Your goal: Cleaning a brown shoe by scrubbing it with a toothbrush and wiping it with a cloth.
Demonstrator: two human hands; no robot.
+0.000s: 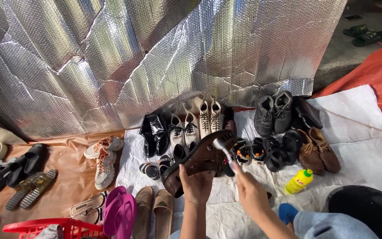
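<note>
My left hand (196, 186) holds a dark brown sandal (202, 158) up by its heel end, sole side tilted toward me. My right hand (249, 191) grips a brush with a pale head (223, 147) and presses it against the front of that sandal. Both hands hover above a white sheet (368, 150) spread on the ground.
Several pairs of shoes line the sheet: black boots (274, 113), brown lace-ups (318, 150), white sneakers (208, 116). A yellow bottle (299, 181) lies at right beside a black basin (368, 210). Pink flip-flops (119, 212), tan slides (154, 212) and a red basket (45, 228) sit at left. Silver foil (133, 57) hangs behind.
</note>
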